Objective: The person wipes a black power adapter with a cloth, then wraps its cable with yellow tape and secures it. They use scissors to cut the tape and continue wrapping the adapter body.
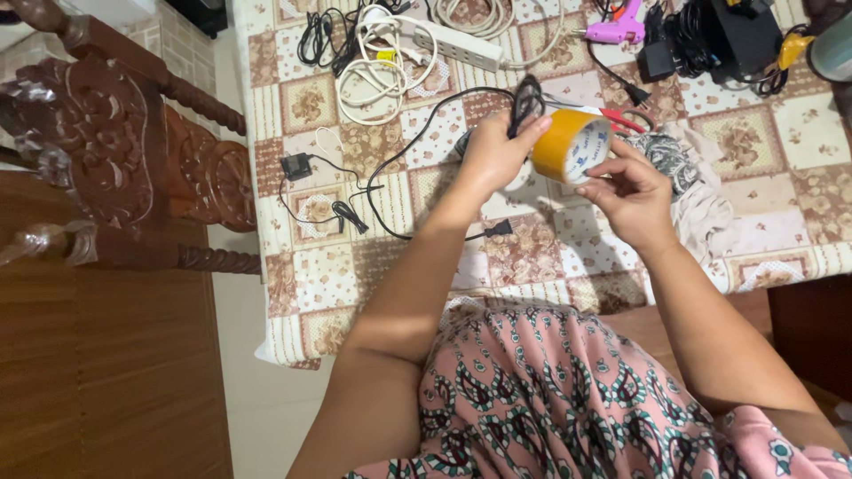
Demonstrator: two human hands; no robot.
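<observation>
Cable bundle [527, 99], black and coiled, pinched in my left hand [493, 158] just left of the yellow tape roll [571, 145]; my right hand [632, 197] fingers the roll's edge. No tape wrapped yet, I judge.

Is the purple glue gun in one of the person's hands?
No, the purple glue gun lies on the table's far side, while the hands hold a roll of brown tape and a bundled black cable.

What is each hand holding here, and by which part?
The left hand grips the roll of orange-brown tape by its outer band and also pinches a bundled black cable. The right hand touches the roll's open side, fingers at its rim.
</observation>
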